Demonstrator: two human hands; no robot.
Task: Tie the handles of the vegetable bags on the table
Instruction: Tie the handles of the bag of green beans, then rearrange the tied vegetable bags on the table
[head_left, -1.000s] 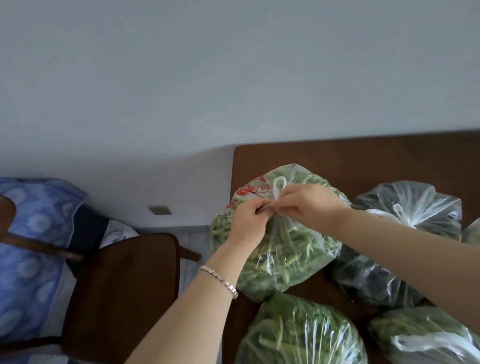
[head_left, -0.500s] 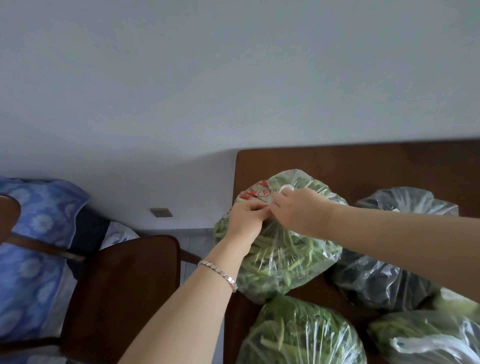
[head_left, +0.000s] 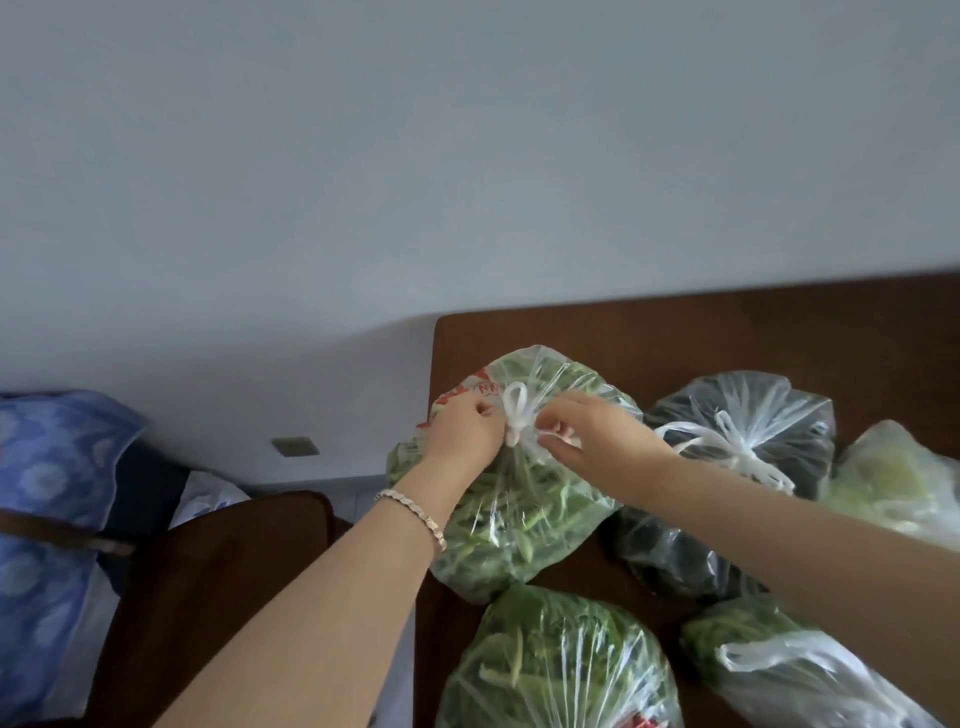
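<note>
Vegetable bag (head_left: 514, 499) — clear plastic, full of green stalks — sits at the left edge of the brown table (head_left: 675, 332). My left hand (head_left: 465, 434) is closed on its white handles (head_left: 517, 418) at the knot; my right hand (head_left: 597, 436) pinches the other strand (remaining fingers loosely spread). A tied dark bag (head_left: 737, 467) lies just beside.
</note>
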